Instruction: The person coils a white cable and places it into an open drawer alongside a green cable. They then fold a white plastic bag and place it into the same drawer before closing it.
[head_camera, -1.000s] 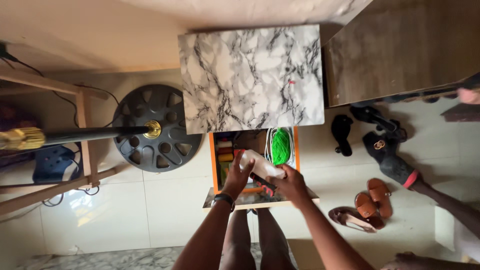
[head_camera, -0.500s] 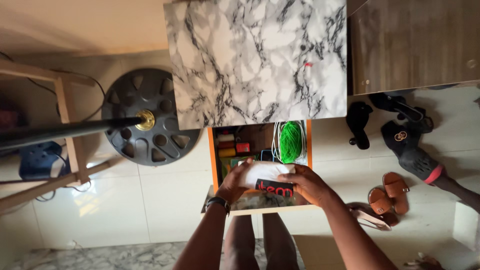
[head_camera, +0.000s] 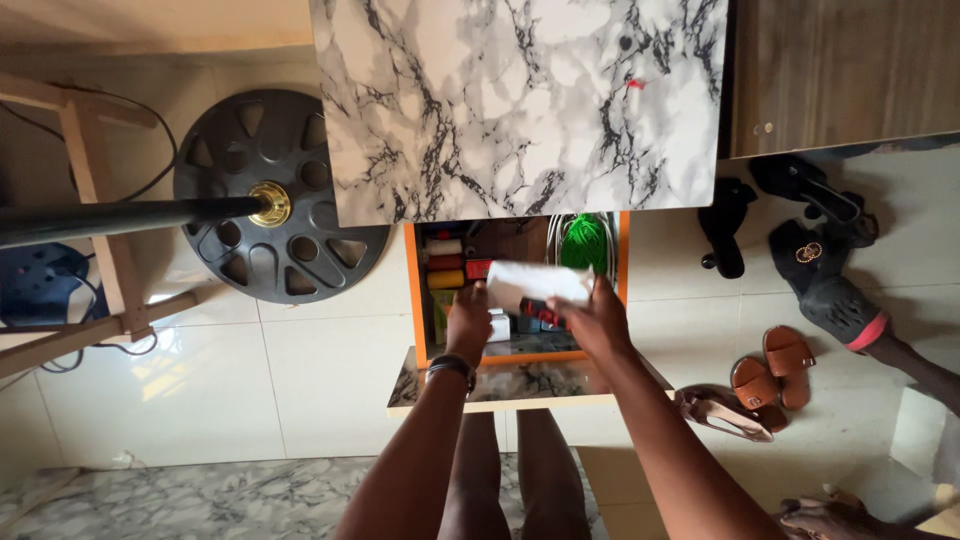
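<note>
So, closest to the camera you've got the person's bare legs (head_camera: 510, 470) and both forearms reaching forward over an open drawer (head_camera: 520, 355) with an orange rim and a marble-pattern front. There's a dark bracelet (head_camera: 450, 366) on the left wrist.

The left hand (head_camera: 468, 322) and the right hand (head_camera: 592, 318) are both on a white packet (head_camera: 535, 283) with a dark and red end, held just above the drawer, one hand at each end. Fingers of both hands are curled around it, so it's gripped on two sides and not resting on anything as far as I can tell.

Inside the drawer, under and beyond the packet: a stack of thread spools (head_camera: 445, 262) in white, red and yellow at the left, a bundle of green cord (head_camera: 584, 243) at the right with some white cable looped beside it, plus small bits I can't make out.

Further out, the marble-topped desk (head_camera: 520, 100) covers the back of the drawer. To the left on the tiled floor sits a round black fan base (head_camera: 275, 200) with a brass collar and a dark pole. To the right, brown sandals (head_camera: 775, 375) and black shoes (head_camera: 800, 240) are scattered near someone else's foot.
</note>
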